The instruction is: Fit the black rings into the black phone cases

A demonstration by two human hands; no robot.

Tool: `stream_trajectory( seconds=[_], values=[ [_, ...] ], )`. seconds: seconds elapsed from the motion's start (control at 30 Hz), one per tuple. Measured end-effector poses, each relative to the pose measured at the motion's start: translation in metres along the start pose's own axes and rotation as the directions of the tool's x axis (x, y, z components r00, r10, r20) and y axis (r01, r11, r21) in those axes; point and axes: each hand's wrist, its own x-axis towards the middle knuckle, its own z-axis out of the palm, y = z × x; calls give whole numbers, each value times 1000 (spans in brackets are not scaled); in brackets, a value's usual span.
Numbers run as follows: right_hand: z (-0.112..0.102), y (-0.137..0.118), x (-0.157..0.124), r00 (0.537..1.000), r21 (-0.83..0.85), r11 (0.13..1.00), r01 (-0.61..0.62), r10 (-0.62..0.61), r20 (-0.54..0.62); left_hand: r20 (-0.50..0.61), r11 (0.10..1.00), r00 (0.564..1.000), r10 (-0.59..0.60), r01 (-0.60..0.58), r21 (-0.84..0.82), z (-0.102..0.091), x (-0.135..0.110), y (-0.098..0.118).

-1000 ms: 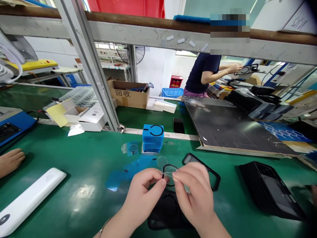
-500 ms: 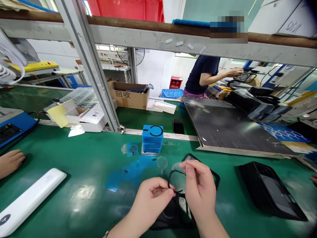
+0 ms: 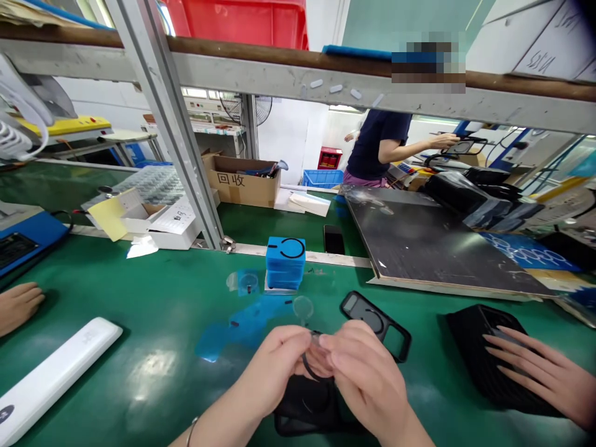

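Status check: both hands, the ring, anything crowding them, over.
Left hand and right hand both pinching the black ring. Ring held above a black phone case. Another person's hand rests on a black tray at right, apart.

A factory assembly line is indicated: a green-matted workbench [image 3: 153, 298] is framed by a grey aluminium post [image 3: 174, 130], a red plastic crate [image 3: 242, 22] is shelved overhead, a black plastic phone case [image 3: 376, 324] is laid out, and a dark-shirted co-worker [image 3: 375, 146] is stationed beyond.
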Motion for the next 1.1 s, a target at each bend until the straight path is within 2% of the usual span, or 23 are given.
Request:
stream_trajectory(
  seconds=[0.03, 0.07, 0.13, 0.17, 0.2, 0.23, 0.27, 0.33, 0.4, 0.47, 0.5, 0.53, 0.63, 0.73, 0.8, 0.9, 1.0, 1.1],
  values=[
    [0, -1, 0, 999, -28, 999, -35, 36, 31, 4, 985, 997, 79, -78, 156, -1, -1, 2],
    [0, -3, 0, 994, -72, 994, -82, 87, 65, 25, 929, 984, 175, -173, 327, -2, -3, 3],
    [0, -8, 2, 975, -174, 969, -173, 194, 107, 97, 721, 927, 362, -344, 601, -4, -6, 7],
    [1, -11, 2, 966, -204, 957, -207, 232, 112, 133, 622, 895, 426, -397, 675, -5, -8, 7],
    [2, -13, 3, 960, -210, 950, -231, 257, 107, 158, 558, 870, 468, -429, 710, -6, -9, 8],
    [3, -14, 3, 957, -191, 948, -256, 276, 88, 166, 534, 856, 489, -444, 720, -7, -10, 7],
    [4, -14, 2, 951, -155, 944, -292, 304, 56, 155, 543, 857, 492, -441, 715, -8, -11, 6],
    [6, -9, -3, 910, -37, 909, -415, 415, -22, 86, 646, 890, 447, -388, 658, -11, -12, 1],
    [9, 3, -13, 805, 110, 809, -578, 587, -85, -11, 793, 939, 345, -285, 539, -18, -14, -7],
    [13, 21, -23, 684, 210, 684, -698, 724, -88, -117, 907, 966, 229, -168, 386, -28, -16, -17],
    [16, 30, -28, 644, 226, 643, -732, 761, -78, -172, 942, 967, 186, -126, 311, -34, -17, -22],
    [19, 38, -31, 626, 220, 622, -752, 778, -59, -220, 965, 963, 154, -98, 243, -40, -18, -27],
    [34, 54, -30, 650, 159, 632, -759, 752, 112, -297, 992, 949, 108, -83, 96, -56, -24, -37],
    [43, 52, -16, 674, 121, 680, -723, 655, 341, -284, 993, 954, 100, -77, 94, -64, -31, -33],
    [42, 44, -2, 679, 106, 726, -679, 566, 468, -230, 972, 965, 122, -69, 225, -64, -36, -23],
    [33, 26, 17, 665, 112, 792, -600, 416, 620, -77, 860, 984, 161, -101, 500, -58, -42, -5],
    [25, 9, 27, 652, 99, 846, -524, 324, 685, 29, 768, 989, 147, -133, 626, -51, -40, 5],
    [21, -2, 22, 674, 22, 870, -492, 365, 643, 85, 758, 994, 75, -112, 643, -48, -33, 3]
  ],
)
